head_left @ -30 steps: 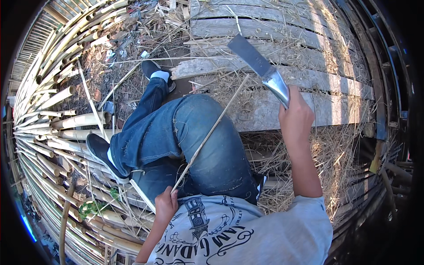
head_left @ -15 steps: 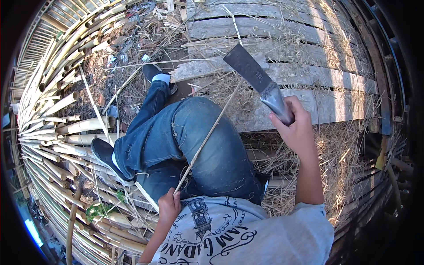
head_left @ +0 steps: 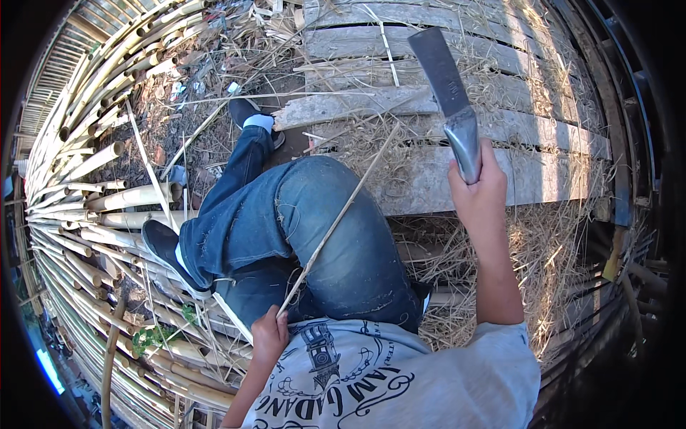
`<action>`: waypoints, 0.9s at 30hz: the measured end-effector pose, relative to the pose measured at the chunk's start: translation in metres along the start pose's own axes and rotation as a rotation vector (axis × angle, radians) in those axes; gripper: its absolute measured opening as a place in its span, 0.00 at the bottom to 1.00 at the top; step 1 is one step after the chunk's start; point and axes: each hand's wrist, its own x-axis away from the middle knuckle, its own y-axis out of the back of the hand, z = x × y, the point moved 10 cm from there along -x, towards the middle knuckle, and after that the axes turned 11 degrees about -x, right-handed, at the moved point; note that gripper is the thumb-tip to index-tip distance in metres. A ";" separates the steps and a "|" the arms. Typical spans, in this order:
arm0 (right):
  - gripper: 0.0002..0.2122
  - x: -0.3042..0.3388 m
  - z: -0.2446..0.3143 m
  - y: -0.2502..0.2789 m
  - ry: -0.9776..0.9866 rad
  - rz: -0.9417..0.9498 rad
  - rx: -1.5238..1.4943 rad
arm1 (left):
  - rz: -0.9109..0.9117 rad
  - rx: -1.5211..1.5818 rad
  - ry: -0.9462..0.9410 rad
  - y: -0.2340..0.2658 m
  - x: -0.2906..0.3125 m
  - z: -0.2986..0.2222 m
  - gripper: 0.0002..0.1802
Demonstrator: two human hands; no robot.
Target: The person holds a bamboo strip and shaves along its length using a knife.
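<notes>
My right hand (head_left: 479, 187) is wrapped round the metal handle of a machete (head_left: 446, 82) with a broad dark blade. It is held up over the wooden planks, blade pointing away and slightly left. Low in front of my shirt, my left hand (head_left: 270, 334) grips the near end of a thin bamboo strip (head_left: 337, 220). The strip slants across my raised knee (head_left: 336, 207), and its far end reaches over the near edge of the planks. Blade and strip are apart.
A platform of grey planks (head_left: 529, 171) lies ahead, littered with shavings. Cut bamboo poles (head_left: 143, 196) are heaped along the left. Dry bamboo shavings (head_left: 550, 250) cover the right side below the platform. Another pale strip (head_left: 386, 50) lies on the planks.
The machete has swung up and to the right, its blade turning more upright. The strip's far end has shifted slightly right and away, while my left hand has barely moved.
</notes>
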 end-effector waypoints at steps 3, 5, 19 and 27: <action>0.17 0.006 0.011 0.007 0.031 -0.023 0.163 | -0.003 -0.006 -0.002 -0.001 0.000 -0.005 0.10; 0.18 0.015 0.015 -0.025 0.101 0.222 0.166 | -0.010 -0.019 -0.016 0.004 -0.003 -0.007 0.10; 0.17 0.019 -0.011 -0.012 -0.065 0.124 0.052 | -0.004 -0.005 0.012 0.000 0.003 0.002 0.10; 0.16 0.019 0.003 -0.013 -0.007 0.113 0.099 | -0.033 -0.040 0.002 0.005 0.001 -0.003 0.10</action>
